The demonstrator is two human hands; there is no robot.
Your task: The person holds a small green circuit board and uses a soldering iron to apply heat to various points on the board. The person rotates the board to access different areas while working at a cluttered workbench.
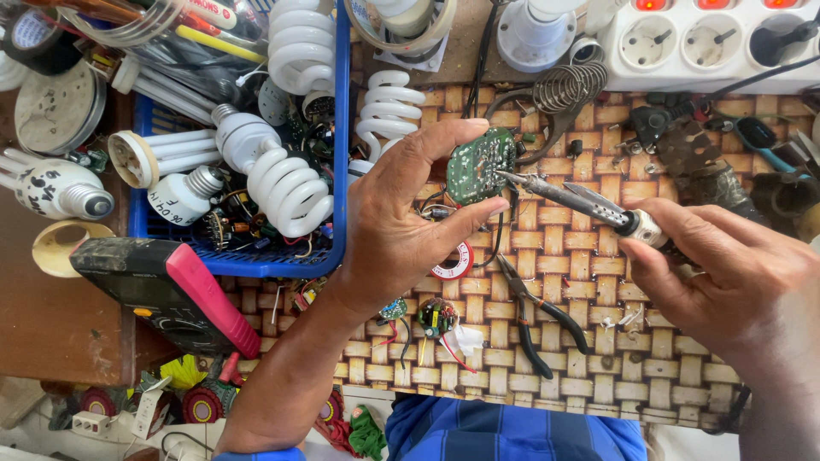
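Note:
My left hand (401, 218) pinches a small round green circuit board (480, 166) between thumb and fingers, holding it above a woven mat (598, 358). In my right hand (735, 286) is a soldering iron (572, 198), gripped by its handle. Its metal tip touches the right edge of the board. Thin wires hang from under the board.
A blue basket (282, 256) of spiral lamp bulbs stands at the left. A red-edged multimeter (171, 290) lies below it. Black pliers (538, 316), small circuit boards (437, 318), a solder reel (453, 265), a coiled iron stand (568, 85) and a white power strip (709, 38) surround the hands.

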